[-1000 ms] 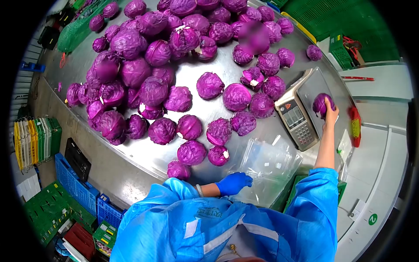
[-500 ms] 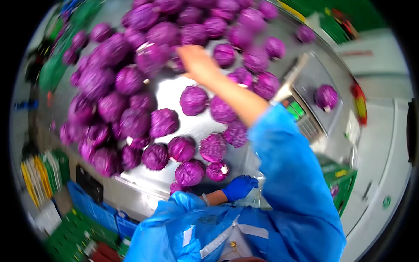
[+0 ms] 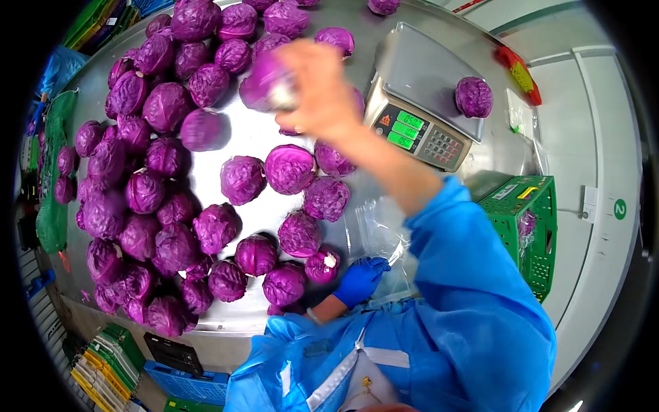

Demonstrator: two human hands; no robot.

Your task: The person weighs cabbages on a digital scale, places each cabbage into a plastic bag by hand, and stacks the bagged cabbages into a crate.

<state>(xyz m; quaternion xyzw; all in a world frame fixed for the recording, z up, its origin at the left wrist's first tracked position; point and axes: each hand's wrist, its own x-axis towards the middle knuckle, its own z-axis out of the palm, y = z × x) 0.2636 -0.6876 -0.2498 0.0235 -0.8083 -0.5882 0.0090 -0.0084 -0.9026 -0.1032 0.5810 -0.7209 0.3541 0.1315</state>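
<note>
Purple, round and leafy, a cabbage with a pale stem end (image 3: 268,71) is in the bare right hand (image 3: 317,89) in the head view, above the upper middle of a broad stainless-steel table (image 3: 216,168); both are blurred, but the fingers are bent round the cabbage, gripping it from the right. Lower down, the left hand (image 3: 362,280), in a snug blue glove, lies close to the blue-sleeved body with its fingers curled, beside thin, clear plastic bags (image 3: 374,226); whether it pinches one of them I cannot tell. Between the hands and to their left, many loose purple cabbages (image 3: 165,108) cover the table, packed thickest along its left side. To the right of the raised hand stands a boxy, pale weighing scale (image 3: 384,103) with three lit green readouts (image 3: 405,130) and a keypad (image 3: 445,145); a single round, wrinkled purple cabbage (image 3: 473,97) sits near the right edge of its flat grey platform (image 3: 425,65). Just past that platform lies a red and yellow object (image 3: 519,74). Below the scale, at the table's right, is a perforated green plastic crate (image 3: 542,237), while a long green mesh net (image 3: 56,175) hangs at the far left edge.
</note>
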